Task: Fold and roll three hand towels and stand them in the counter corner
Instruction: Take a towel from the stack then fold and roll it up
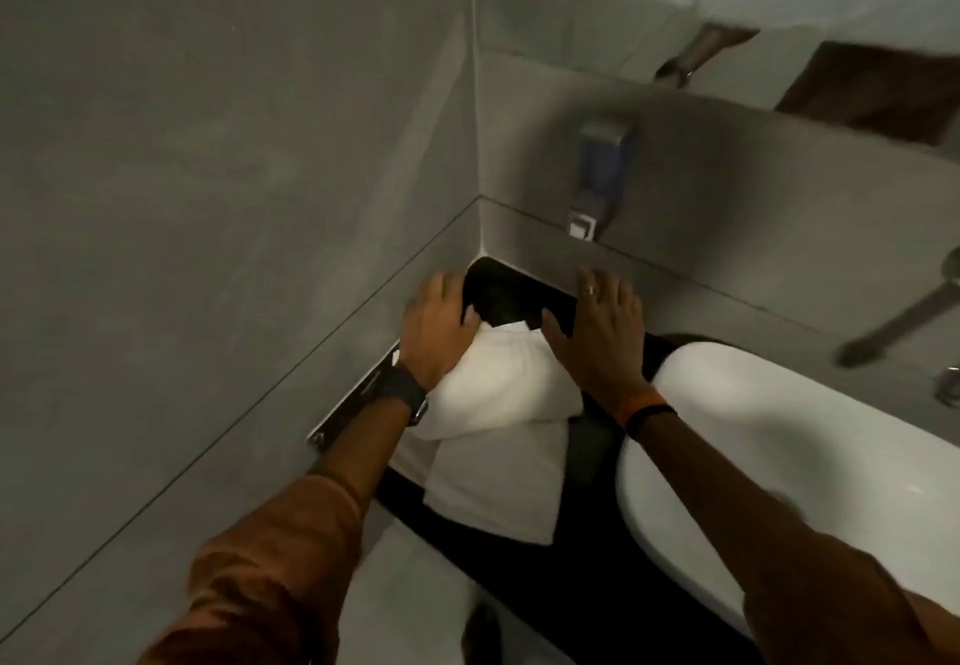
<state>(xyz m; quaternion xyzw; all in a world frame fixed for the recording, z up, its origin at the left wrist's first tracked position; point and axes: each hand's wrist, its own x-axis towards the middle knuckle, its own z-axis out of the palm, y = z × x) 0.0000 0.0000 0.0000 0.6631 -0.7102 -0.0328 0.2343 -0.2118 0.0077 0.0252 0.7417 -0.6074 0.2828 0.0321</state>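
The left hand [441, 332] presses a soft white towel [498, 384] flat, fingers spread and gripping nothing, probably to hold its fold. The towel lies on the dark tabletop [524, 576] left of the glossy white basin [779, 456]. The right hand [597, 332] rests open-fingered on the towel's basin-side edge.

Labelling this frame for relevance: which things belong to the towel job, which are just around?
Job:
- rolled white towel, left hand on it, right hand beside it
- folded towel underneath
- black counter, back corner bare

Just there:
- white basin
- wall soap dispenser
- tap
- mirror
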